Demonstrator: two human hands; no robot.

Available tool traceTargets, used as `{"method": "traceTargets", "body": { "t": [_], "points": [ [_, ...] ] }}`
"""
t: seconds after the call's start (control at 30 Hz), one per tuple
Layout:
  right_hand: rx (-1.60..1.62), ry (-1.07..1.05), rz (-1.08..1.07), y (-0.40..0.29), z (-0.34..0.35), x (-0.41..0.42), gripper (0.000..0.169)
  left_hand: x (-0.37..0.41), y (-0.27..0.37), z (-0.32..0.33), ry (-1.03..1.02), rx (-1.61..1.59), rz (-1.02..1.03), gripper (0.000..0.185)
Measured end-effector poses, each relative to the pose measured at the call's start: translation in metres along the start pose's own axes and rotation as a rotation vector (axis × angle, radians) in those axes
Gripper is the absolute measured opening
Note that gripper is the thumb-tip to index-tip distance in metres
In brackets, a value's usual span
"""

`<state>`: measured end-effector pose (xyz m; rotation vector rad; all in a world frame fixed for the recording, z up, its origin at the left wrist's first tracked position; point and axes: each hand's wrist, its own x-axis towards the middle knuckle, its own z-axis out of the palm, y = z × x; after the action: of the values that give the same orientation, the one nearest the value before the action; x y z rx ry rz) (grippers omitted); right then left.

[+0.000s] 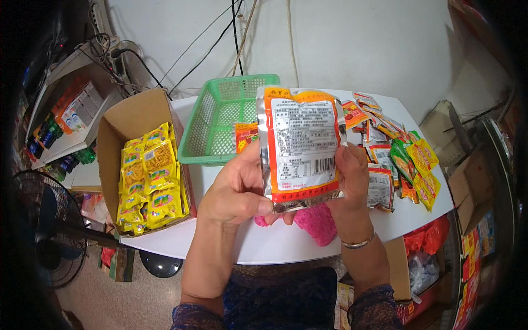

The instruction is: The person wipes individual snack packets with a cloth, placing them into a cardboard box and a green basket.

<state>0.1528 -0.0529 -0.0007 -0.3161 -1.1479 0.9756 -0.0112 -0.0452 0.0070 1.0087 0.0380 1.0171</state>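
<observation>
Both of my hands hold up a silver, orange and red foil snack packet (303, 144), its printed back with a barcode facing me. My left hand (237, 189) grips its lower left side, and my right hand (352, 173) pinches its right edge. Behind it stands a green plastic basket (187, 142) with a red and orange packet (246, 135) inside. A pink cloth (317, 225) lies on the white table (264, 243) below my hands. Several mixed snack packets (381, 152) are piled to the right. At the left, a cardboard box (109, 136) holds yellow snack packets (152, 177).
A black fan (49, 231) and a shelf (72, 142) with bottles and cartons stand at the left. Cables (235, 41) hang down the wall behind the table. Below the table's right side is an open cardboard box (398, 264) with red and clear plastic bags.
</observation>
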Motion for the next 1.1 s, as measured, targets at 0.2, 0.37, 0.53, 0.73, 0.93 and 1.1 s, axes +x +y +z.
{"method": "traceTargets", "body": {
  "t": [0.2, 0.37, 0.53, 0.73, 0.93, 1.1],
  "points": [
    [0.000, 0.036, 0.051, -0.002, 0.001, -0.002, 0.029, -0.002, -0.003, -0.004, -0.053, -0.022, -0.032, 0.088],
    [-0.086, -0.010, 0.082, 0.001, -0.006, -0.001, 0.027, -0.005, -0.001, -0.004, 0.015, 0.005, 0.000, 0.088],
    [-0.040, -0.046, 0.219, -0.002, -0.008, 0.002, 0.025, -0.003, -0.005, -0.003, 0.182, -0.005, 0.107, 0.074],
    [-0.569, -0.168, 0.031, -0.006, 0.003, 0.005, 0.010, 0.014, -0.009, -0.016, 0.614, 0.500, 0.202, 0.047],
    [-1.041, -0.458, -0.588, 0.024, 0.008, 0.004, 0.008, 0.015, -0.027, -0.007, 0.217, 0.541, 0.215, 0.055],
    [-0.794, -0.423, -0.639, 0.013, 0.009, 0.005, 0.015, 0.012, -0.008, 0.001, 0.440, 0.054, 0.072, 0.044]
  ]
}}
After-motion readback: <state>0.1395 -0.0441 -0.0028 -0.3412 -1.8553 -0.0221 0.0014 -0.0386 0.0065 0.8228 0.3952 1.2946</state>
